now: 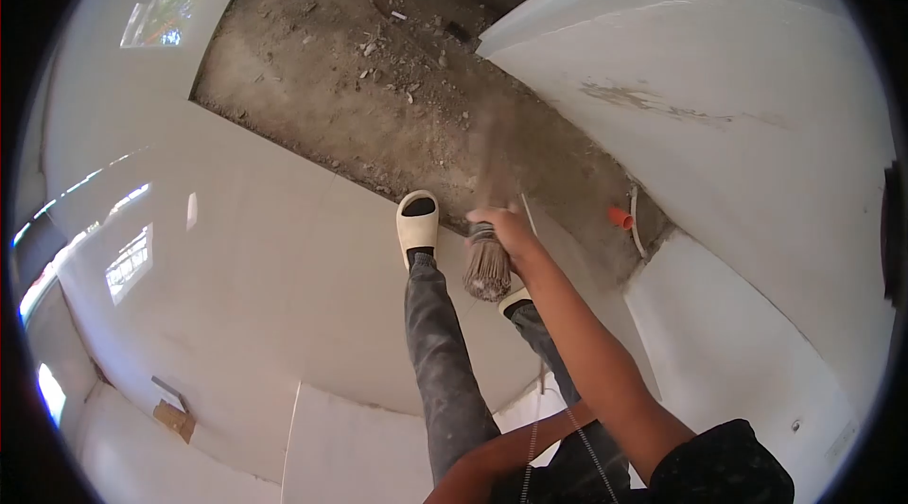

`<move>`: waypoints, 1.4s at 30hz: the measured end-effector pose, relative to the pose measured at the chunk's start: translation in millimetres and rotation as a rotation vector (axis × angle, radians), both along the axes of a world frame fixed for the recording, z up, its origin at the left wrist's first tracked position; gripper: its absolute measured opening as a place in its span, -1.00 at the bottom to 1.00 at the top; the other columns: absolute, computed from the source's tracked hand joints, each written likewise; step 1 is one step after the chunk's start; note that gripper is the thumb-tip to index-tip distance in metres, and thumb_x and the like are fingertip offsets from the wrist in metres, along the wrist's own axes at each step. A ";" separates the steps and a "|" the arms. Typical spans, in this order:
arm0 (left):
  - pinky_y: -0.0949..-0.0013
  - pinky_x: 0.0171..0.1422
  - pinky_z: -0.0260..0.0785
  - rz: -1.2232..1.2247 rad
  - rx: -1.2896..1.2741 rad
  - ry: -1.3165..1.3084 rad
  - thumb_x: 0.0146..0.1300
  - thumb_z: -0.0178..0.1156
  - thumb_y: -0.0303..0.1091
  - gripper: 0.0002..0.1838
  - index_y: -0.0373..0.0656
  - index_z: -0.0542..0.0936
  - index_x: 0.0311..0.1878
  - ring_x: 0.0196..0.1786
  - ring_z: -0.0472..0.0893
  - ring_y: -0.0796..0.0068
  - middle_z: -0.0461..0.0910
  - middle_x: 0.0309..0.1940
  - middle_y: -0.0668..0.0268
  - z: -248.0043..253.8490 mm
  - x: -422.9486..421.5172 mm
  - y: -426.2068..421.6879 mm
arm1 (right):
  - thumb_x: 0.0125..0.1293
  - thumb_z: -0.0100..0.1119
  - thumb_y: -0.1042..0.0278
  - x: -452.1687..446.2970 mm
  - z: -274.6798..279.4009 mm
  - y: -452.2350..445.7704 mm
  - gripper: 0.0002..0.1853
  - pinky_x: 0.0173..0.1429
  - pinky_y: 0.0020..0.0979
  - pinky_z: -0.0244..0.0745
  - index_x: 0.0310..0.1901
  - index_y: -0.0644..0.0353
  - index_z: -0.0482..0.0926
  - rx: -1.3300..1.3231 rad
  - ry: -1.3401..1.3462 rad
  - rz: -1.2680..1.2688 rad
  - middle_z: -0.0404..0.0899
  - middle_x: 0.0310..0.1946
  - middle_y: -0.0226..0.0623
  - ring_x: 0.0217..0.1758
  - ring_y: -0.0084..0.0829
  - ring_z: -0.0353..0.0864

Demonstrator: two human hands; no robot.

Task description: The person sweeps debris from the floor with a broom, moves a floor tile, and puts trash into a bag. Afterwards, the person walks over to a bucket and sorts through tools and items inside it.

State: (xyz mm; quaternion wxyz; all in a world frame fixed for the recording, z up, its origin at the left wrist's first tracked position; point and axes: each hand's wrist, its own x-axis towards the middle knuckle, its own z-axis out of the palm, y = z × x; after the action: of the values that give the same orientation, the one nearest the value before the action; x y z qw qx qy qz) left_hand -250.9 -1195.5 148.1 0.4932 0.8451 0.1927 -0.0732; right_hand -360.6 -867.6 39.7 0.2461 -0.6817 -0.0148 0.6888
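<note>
My right hand (506, 228) is closed around a bundle broom (487, 268). The broom's thick, tied end of packed stems points back toward me, between my feet. Beyond the hand, its brown far part is smeared by motion over the dirt. My left forearm (520, 445) crosses low in front of my body and passes behind the right arm, so the left hand is hidden. Loose soil and rubble (378, 60) lie on the dirt ahead of the broom.
A cream slipper (417, 225) stands on the smooth pale surface at the dirt's edge. An orange pipe end (619, 218) sticks up at the right. A stained white wall (700, 78) borders the dirt. A brown piece (173, 419) lies at lower left.
</note>
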 end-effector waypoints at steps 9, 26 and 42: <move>-0.01 -0.13 0.28 0.014 -0.001 -0.015 0.01 0.10 -0.33 -0.78 -0.11 0.59 -0.25 -0.15 0.52 0.14 0.56 -0.27 0.26 -4.9 -6.7 9.0 | -0.07 0.15 0.33 -65.4 -54.3 35.6 -0.85 -0.35 -0.40 0.33 -0.50 0.21 0.45 -0.043 0.167 0.052 0.45 -0.47 -0.34 -0.42 -0.47 0.40; 0.03 -0.16 0.28 0.121 -0.070 -0.045 0.00 0.11 -0.33 -0.83 -0.09 0.62 -0.34 -0.21 0.55 0.17 0.59 -0.36 0.29 -27.2 24.5 49.7 | -0.14 0.26 0.35 -12.9 0.0 18.0 -0.22 0.10 -0.21 0.34 0.17 0.37 0.15 0.331 -0.543 1.231 0.40 -0.04 0.08 0.00 -0.13 0.46; 0.13 -0.27 0.31 0.038 0.018 0.075 -0.02 0.12 -0.34 -0.89 -0.01 0.63 -0.48 -0.30 0.58 0.28 0.60 -0.49 0.38 -5.7 5.8 64.6 | 0.05 0.21 0.12 199.6 41.8 -98.3 -0.43 0.11 -0.26 0.30 0.08 0.21 0.39 0.158 -0.289 0.709 0.49 -0.08 -0.03 0.03 -0.22 0.45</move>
State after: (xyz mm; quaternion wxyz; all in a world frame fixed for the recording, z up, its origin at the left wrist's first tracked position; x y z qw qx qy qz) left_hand -245.1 -1130.9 142.4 0.4792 0.8425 0.2276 -0.0935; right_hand -161.0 -965.8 81.5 0.0397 -0.7032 -0.3368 0.6249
